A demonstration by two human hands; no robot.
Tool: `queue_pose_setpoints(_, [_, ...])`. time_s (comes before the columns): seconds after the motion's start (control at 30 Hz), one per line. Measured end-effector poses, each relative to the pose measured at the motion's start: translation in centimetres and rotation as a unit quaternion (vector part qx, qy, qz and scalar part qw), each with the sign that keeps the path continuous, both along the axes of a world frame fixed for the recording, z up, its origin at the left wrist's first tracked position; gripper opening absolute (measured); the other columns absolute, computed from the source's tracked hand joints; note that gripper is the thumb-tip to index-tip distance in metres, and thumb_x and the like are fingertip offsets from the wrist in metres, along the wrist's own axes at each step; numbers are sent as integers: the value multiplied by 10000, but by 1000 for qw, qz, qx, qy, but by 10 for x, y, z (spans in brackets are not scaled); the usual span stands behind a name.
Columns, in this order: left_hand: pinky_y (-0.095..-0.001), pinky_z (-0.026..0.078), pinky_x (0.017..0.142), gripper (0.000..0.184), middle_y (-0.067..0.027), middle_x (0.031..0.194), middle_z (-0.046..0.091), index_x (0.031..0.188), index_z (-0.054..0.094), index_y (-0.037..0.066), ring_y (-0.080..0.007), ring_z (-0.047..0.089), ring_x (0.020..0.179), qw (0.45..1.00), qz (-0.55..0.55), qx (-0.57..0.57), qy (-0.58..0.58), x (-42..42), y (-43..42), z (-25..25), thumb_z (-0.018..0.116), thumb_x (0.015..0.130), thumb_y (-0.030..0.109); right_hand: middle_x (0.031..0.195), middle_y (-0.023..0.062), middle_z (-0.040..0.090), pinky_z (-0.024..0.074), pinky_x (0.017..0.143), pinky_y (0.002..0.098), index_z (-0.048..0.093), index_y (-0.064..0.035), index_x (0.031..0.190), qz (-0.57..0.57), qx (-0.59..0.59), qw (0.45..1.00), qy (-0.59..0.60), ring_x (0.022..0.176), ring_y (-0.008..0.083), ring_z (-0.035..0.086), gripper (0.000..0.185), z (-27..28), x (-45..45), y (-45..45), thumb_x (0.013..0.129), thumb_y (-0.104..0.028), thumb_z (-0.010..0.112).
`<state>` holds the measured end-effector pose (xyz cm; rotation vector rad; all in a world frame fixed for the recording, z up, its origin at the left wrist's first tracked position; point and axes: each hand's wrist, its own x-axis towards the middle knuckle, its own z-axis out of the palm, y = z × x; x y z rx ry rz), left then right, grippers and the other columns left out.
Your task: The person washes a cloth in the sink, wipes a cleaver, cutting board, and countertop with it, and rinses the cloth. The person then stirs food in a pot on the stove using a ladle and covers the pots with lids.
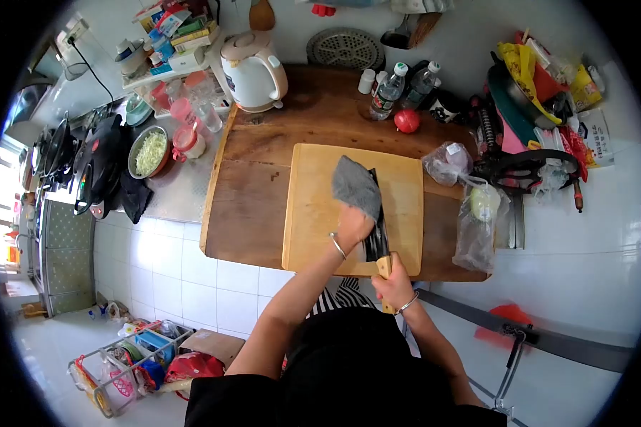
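Observation:
My right hand point(397, 286) is wrapped around the light wooden handle of a kitchen knife point(378, 240) near the front edge of the cutting board. The knife's dark blade points away from me, over the board's right half. My left hand point(355, 223) is closed on a grey cloth point(356, 186), which lies against the blade's left side and covers part of it. The fingertips of that hand are hidden by the cloth. Beneath both is the pale wooden cutting board point(313, 206).
The board lies on a brown wooden table point(253, 206). A white kettle point(253, 71) stands at its back left, and water bottles point(388, 92) and a red round object point(407, 121) at the back. Plastic bags point(477, 228) sit right. A bowl of shredded vegetable point(149, 153) is on the left counter.

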<state>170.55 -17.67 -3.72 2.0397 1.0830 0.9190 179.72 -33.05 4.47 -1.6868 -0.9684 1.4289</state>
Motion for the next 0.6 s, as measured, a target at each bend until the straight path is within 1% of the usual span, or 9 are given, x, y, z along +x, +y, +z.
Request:
queue_pose_setpoints(0.17, [-475, 212, 1084, 447, -210, 1277, 488, 1227, 501, 20, -407, 370, 1237, 996, -34, -57, -54, 11, -74, -42, 435, 822, 197, 619, 37, 486, 384, 351, 264, 378, -31, 976, -56, 25, 998, -6, 392, 113, 467, 275, 21, 13, 19, 761, 2, 546])
queue_pose_setpoints(0.27, [-449, 272, 1076, 398, -169, 1246, 520, 1263, 441, 2, -325, 420, 1225, 984, 40, -98, -140, 12, -84, -48, 384, 929, 210, 610, 33, 480, 389, 358, 263, 394, -39, 958, -50, 37, 997, 52, 394, 107, 466, 240, 36, 22, 24, 769, 31, 525])
queue_pose_setpoints(0.3, [-453, 320, 1048, 407, -142, 1254, 520, 1268, 446, 24, -298, 454, 1197, 832, 16, -343, -436, 4, -71, -11, 384, 942, 259, 594, 28, 477, 373, 350, 259, 420, -62, 951, -37, 61, 996, 53, 375, 99, 437, 171, 38, 22, 25, 861, -131, 547])
queue_pose_setpoints(0.33, [-456, 367, 1021, 418, -116, 1262, 521, 1274, 450, 46, -271, 488, 1169, 537, -8, -532, -655, -4, -60, 13, 384, 954, 308, 594, 28, 477, 373, 350, 259, 420, -62, 951, -40, 60, 996, 52, 375, 99, 437, 171, 24, 30, 23, 861, -131, 547])
queue_pose_setpoints(0.37, [-439, 449, 948, 448, -96, 1239, 541, 1250, 477, 77, -245, 545, 1093, 531, -37, -521, -667, -10, -52, 17, 389, 951, 400, 574, 14, 462, 356, 346, 250, 448, -72, 937, -58, 30, 947, 315, 363, 99, 416, 213, -1, 40, 23, 895, -271, 511])
queue_pose_setpoints(0.4, [-450, 451, 939, 468, -106, 1211, 560, 1229, 498, 69, -257, 551, 1079, 475, -61, -557, -678, -15, -46, 20, 394, 942, 424, 553, 0, 448, 339, 343, 242, 477, -81, 923, -72, -4, 828, 556, 351, 98, 396, 330, -5, 40, 25, 929, -411, 474])
queue_pose_setpoints(0.43, [-455, 452, 936, 490, -112, 1202, 566, 1229, 504, 69, -265, 549, 1083, 420, -169, -562, -692, -14, -40, 19, 395, 936, 446, 513, -26, 404, 312, 347, 236, 516, -98, 875, -119, -82, 804, 577, 334, 101, 356, 531, -5, 38, 27, 913, -598, 342])
queue_pose_setpoints(0.5, [-459, 452, 934, 511, -118, 1193, 572, 1229, 510, 69, -272, 548, 1088, 357, -276, -558, -696, -6, -33, 15, 395, 931, 468, 520, -14, 416, 333, 350, 258, 523, -93, 876, -104, -103, 798, 585, 339, 109, 366, 495, -34, 31, 21, 924, -561, 366])
queue_pose_setpoints(0.6, [-469, 449, 934, 573, -133, 1216, 557, 1252, 500, 61, -299, 542, 1092, 350, -141, -567, -732, 5, -22, 21, 370, 925, 513, 518, -6, 426, 360, 364, 275, 540, -95, 923, -69, -121, 806, 576, 346, 114, 381, 453, -60, 33, 10, 927, -528, 405])
